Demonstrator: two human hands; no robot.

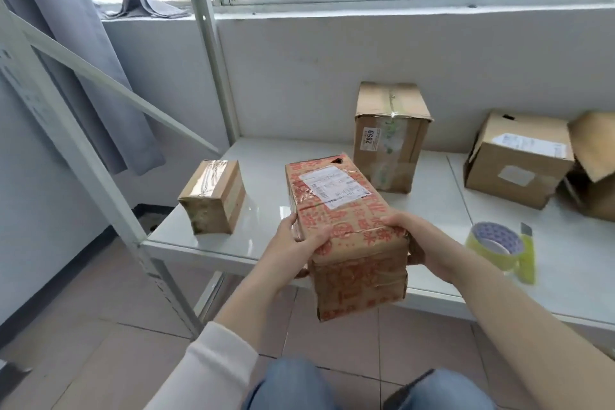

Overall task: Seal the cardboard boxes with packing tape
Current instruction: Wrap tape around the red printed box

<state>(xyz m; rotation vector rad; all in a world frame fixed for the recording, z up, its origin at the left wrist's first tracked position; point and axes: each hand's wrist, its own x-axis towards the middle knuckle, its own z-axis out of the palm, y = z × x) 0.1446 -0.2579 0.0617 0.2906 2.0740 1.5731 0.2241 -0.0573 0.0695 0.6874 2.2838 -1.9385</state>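
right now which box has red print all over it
The held box, gripped by left hand and right hand; no other has red lettering.

1. A white sticker [368,136] on the tall far box [399,103] is showing the number 2859.
2. The shipping label [332,186] and red characters on the near red-printed box [349,226] are reading too blurred to make out.

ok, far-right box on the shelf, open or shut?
Open. The far-right box has a top flap lifted, with dark interior showing beneath it; the frame edge cuts off the rest.
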